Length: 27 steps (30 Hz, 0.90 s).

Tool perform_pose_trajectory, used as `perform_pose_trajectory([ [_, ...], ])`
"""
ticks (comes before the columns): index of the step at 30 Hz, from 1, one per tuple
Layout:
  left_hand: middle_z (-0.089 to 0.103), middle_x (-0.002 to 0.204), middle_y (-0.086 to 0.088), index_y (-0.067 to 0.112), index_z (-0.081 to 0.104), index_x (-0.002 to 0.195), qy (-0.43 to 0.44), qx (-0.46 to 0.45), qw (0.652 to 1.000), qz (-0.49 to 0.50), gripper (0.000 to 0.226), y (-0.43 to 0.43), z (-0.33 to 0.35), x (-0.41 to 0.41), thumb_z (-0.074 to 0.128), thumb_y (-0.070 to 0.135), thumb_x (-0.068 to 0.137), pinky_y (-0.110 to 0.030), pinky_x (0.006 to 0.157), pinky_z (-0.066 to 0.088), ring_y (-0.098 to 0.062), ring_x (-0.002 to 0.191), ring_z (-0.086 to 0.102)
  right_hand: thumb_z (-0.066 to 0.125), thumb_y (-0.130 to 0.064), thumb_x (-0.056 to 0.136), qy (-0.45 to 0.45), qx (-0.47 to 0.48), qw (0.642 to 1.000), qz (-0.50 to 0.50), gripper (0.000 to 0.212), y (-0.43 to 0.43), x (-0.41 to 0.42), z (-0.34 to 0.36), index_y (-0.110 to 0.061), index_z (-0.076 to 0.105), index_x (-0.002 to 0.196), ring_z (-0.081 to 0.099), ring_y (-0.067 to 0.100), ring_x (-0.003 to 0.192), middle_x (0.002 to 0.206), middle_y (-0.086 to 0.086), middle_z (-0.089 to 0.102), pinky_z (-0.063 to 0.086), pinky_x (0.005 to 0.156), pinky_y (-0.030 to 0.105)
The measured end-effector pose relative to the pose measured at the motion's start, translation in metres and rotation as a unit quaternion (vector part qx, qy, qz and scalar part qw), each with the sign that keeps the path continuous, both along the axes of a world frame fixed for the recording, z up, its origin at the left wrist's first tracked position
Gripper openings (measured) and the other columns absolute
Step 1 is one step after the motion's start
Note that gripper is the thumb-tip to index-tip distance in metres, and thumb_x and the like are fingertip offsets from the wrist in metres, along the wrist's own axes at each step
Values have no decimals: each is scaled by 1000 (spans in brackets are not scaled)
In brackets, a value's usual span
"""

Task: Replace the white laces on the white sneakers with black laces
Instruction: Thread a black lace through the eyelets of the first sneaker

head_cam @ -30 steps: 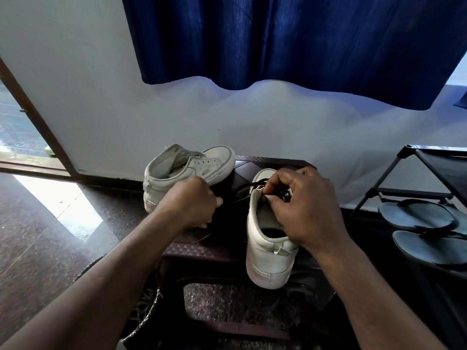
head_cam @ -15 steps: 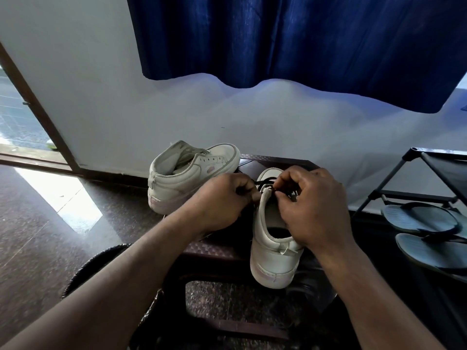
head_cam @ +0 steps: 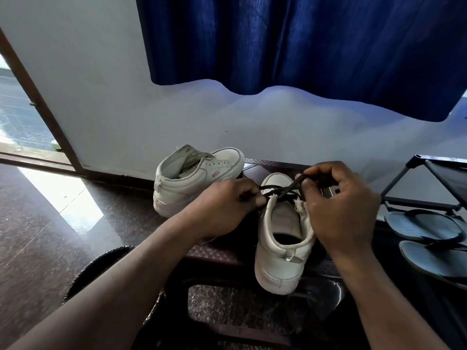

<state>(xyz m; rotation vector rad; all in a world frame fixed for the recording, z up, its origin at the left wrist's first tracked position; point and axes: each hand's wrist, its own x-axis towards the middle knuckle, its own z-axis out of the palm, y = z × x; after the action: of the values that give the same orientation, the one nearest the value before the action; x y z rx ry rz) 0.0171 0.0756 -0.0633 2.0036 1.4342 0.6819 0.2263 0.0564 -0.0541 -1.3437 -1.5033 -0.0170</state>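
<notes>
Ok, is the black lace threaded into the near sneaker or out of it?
Threaded in, at least partly: the black lace crosses the near sneaker's front, left hand and right hand pinching its ends. Eyelet count: cannot tell.

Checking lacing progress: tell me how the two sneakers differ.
The near sneaker has a black lace crossed over its front; the far sneaker shows bare eyelets. The near sneaker points away from the camera; the far sneaker points right. Left hand and right hand pinch the near sneaker's lace; the far sneaker is unheld. Both are white.
</notes>
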Motion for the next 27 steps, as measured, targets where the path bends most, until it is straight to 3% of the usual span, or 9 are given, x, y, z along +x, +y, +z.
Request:
perform_pose_trajectory([
  [2, 58, 66, 22, 32, 66, 89, -42, -21, 999, -4, 18, -1, 1, 5, 63, 43, 101, -24, 64, 45, 4, 58, 52, 78, -16, 85, 30, -5, 999, 26, 13, 1, -3, 0, -25, 75, 94, 70, 10, 80, 84, -10, 73, 58, 76, 35],
  [6, 61, 75, 14, 24, 68, 93, -72, -25, 997, -23, 17, 1, -1, 11, 63, 37, 103, -30, 70, 45, -5, 68, 51, 76, -13, 88, 64, 10, 997, 35, 13, 3, -4, 5, -24, 78, 95, 71, 4, 80, 89, -10, 76, 50, 74, 15],
  [9, 58, 71, 11, 25, 63, 82, -55, -46, 997, -16, 26, 3, 0, 14, 60, 36, 105, -28, 64, 41, -6, 64, 48, 75, -15, 90, 96, 13, 995, 31, 12, 5, 2, 10, -23, 80, 98, 72, 2, 86, 93, -13, 77, 54, 77, 19],
  [11, 55, 71, 11, 25, 59, 81, 11, -51, 999, -8, 27, 4, 4, 12, 55, 30, 107, -25, 64, 38, -8, 67, 51, 73, -14, 91, 102, 7, 994, 25, 13, 7, 7, 11, -22, 81, 98, 72, 1, 90, 95, -16, 76, 56, 82, 21],
  [16, 70, 106, -2, 26, 61, 93, 180, -57, 982, -21, 19, 1, 8, 9, 48, 15, 102, -29, 81, 45, -26, 101, 64, 72, -12, 92, 142, -10, 990, 16, 16, 6, 13, 13, -22, 81, 98, 73, -1, 92, 95, -16, 77, 58, 88, 24],
  [20, 71, 122, -3, 23, 69, 113, 259, -78, 963, -4, 23, -3, -1, 7, 54, 28, 98, -38, 90, 56, -31, 109, 67, 74, -10, 91, 153, -33, 986, 50, 16, 2, -1, 10, -25, 81, 94, 72, -4, 86, 89, -18, 77, 53, 80, 13],
  [23, 69, 124, -7, 20, 68, 120, 330, -58, 941, 36, 30, -8, -2, 5, 57, 35, 96, -37, 80, 51, -35, 111, 67, 75, -7, 90, 159, -53, 983, 78, 19, 0, -10, 7, -25, 81, 91, 71, -6, 82, 85, -21, 76, 49, 76, 7],
  [25, 70, 115, -3, 23, 68, 114, 305, -17, 951, 52, 24, -9, 0, 4, 59, 32, 94, -34, 75, 47, -34, 106, 67, 75, -8, 90, 159, -60, 982, 79, 20, 1, -10, 6, -28, 82, 91, 72, -7, 82, 84, -24, 76, 51, 77, 9],
  [27, 70, 98, 6, 28, 68, 102, 188, 16, 981, 50, 10, -5, -1, 1, 63, 28, 93, -32, 75, 51, -26, 96, 68, 76, -11, 91, 156, -69, 982, 78, 21, 3, -8, 6, -32, 81, 91, 72, -6, 82, 87, -27, 76, 54, 80, 13],
])
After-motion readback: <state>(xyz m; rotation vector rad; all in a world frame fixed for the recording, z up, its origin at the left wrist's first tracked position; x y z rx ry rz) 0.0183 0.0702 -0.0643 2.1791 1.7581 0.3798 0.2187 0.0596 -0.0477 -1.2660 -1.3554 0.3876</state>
